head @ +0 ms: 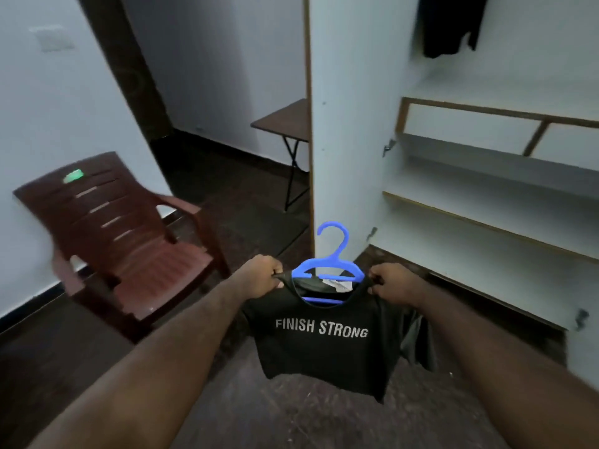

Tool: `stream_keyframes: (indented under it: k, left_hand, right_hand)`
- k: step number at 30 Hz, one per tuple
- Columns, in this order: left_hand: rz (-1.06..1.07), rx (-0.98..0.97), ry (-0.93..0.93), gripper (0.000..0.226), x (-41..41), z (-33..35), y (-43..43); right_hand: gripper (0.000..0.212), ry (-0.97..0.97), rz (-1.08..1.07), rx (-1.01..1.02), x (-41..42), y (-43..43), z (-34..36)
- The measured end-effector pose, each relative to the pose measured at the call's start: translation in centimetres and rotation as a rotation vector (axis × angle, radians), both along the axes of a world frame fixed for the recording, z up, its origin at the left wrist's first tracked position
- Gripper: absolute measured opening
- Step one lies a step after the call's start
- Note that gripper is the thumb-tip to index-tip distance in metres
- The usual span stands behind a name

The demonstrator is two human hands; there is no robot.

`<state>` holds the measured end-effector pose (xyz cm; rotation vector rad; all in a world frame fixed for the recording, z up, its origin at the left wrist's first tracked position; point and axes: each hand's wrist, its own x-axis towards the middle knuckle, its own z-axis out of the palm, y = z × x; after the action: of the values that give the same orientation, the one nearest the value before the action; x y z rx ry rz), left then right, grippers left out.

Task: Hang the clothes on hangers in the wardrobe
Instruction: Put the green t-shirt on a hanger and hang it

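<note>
A black T-shirt (321, 348) printed "FINISH STRONG" was held up low in front of the open wardrobe (486, 202), above the dark floor (259, 416). It was stretched between 2 hands. The left hand (264, 275) was closed around the shoulder on its own side, fabric pinched in curled fingers, and the right hand (393, 285) was clamped on the other shoulder in the same way. A blue hanger (340, 251) was seated inside the neck opening, its hook upright above the collar and its lower bar visible through the neckline.

The wardrobe door (340, 124) was swung open just behind the hanger. White shelves were seen to the right, and a dark garment (450, 24) was hung at the top of the wardrobe. A brown plastic chair (123, 234) was placed at the left, and a small folding table (285, 121) farther back.
</note>
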<state>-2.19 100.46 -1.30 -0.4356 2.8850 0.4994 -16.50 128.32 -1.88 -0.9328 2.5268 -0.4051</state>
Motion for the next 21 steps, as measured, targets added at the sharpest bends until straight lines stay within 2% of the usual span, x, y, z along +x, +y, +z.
stream_keyframes:
  k: [3, 6, 13, 21]
  left_hand:
    - [-0.113, 0.001, 0.033, 0.025, -5.2, 1.2, 3.0]
    - [-0.212, -0.059, 0.068, 0.009, -10.9, 2.7, 5.6]
    - [-0.348, -0.138, 0.199, 0.021, -24.0, 6.9, 8.5]
    - [-0.344, -0.191, 0.445, 0.026, -40.4, 13.1, 9.2]
  right_hand:
    - [0.008, 0.059, -0.074, -0.012, -3.6, 4.1, 0.9]
    - [0.013, 0.137, -0.190, -0.058, -7.6, 7.4, 1.8]
    - [0.016, 0.301, -0.282, 0.001, -18.1, 10.7, 6.5]
    - [0.017, 0.475, -0.378, 0.035, -32.7, 11.8, 15.1]
